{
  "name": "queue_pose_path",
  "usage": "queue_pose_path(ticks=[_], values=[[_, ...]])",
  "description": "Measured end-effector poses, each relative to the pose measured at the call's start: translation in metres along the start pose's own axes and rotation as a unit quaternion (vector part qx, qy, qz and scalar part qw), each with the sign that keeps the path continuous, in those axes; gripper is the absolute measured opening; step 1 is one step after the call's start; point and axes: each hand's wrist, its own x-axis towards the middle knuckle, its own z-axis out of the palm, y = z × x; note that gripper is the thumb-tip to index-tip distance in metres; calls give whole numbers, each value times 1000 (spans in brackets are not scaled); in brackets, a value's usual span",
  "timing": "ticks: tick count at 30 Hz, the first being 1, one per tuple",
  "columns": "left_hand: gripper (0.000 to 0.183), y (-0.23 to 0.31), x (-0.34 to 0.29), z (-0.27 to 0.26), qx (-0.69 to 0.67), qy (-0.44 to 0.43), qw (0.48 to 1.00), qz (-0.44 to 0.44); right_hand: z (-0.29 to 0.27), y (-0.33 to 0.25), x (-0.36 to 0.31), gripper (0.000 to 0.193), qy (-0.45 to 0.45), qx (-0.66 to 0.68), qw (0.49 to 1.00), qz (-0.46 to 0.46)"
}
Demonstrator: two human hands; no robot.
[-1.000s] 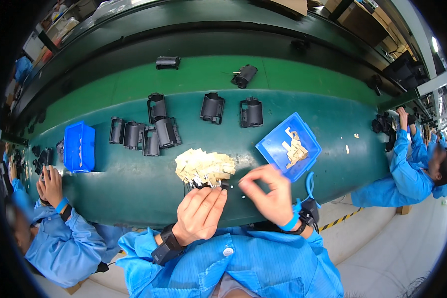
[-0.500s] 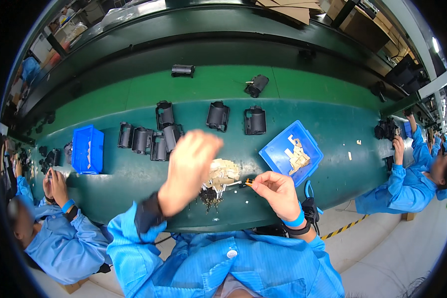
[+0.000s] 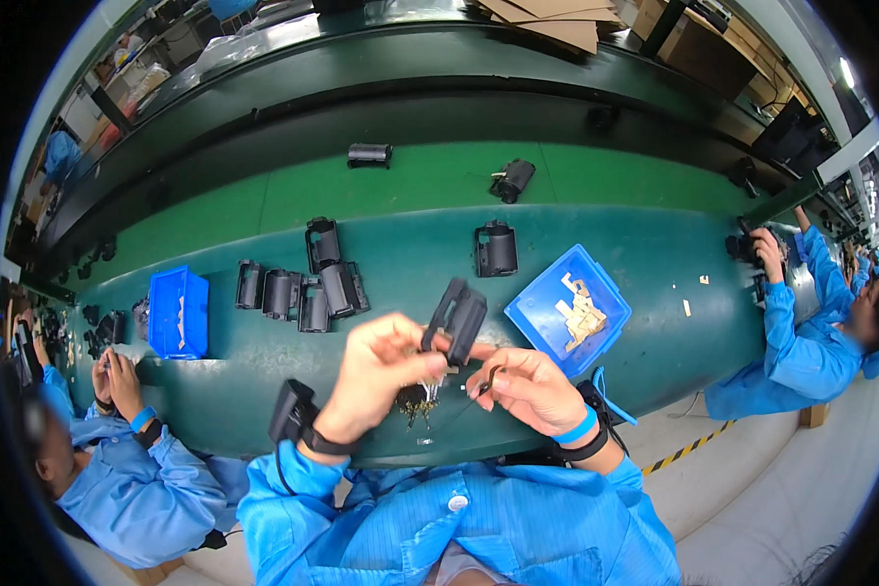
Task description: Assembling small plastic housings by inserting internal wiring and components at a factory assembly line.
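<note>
My left hand (image 3: pixel 373 376) is closed round a black plastic housing (image 3: pixel 462 317), raised above the table and tilted. Close beside it, my right hand (image 3: pixel 539 393) pinches a small, thin dark part (image 3: pixel 486 382) between thumb and forefinger; its exact kind is too small to make out. The fingers of both hands nearly meet at the housing's lower end. Under them lies a pile of small parts with dark, gold-tipped ends (image 3: pixel 418 402), mostly hidden by my hands.
Several black housings (image 3: pixel 314 305) stand left of centre, with another housing (image 3: pixel 496 249) further right. A blue bin (image 3: pixel 529 308) of tan pieces (image 3: pixel 580 317) is at right, a second blue bin (image 3: pixel 193 313) at left. Co-workers sit on both sides.
My left hand has taken the housing that stood at the middle of the table and brought it back beside my right hand. The small part in my right hand has turned.
</note>
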Motion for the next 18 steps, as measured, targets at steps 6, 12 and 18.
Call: queue_pose_path(ticks=[6,12,18], values=[[30,-22,-34,-2,-117,45,990,-63,-6,9,4,10,-78,-88,992,40],[48,-3,-43,8,52,-2,989,-136,7,5,3,7,-80,-176,979,57],[43,-24,-45,14,-108,95,989,-44,9,19,2,6,19,-156,987,29]])
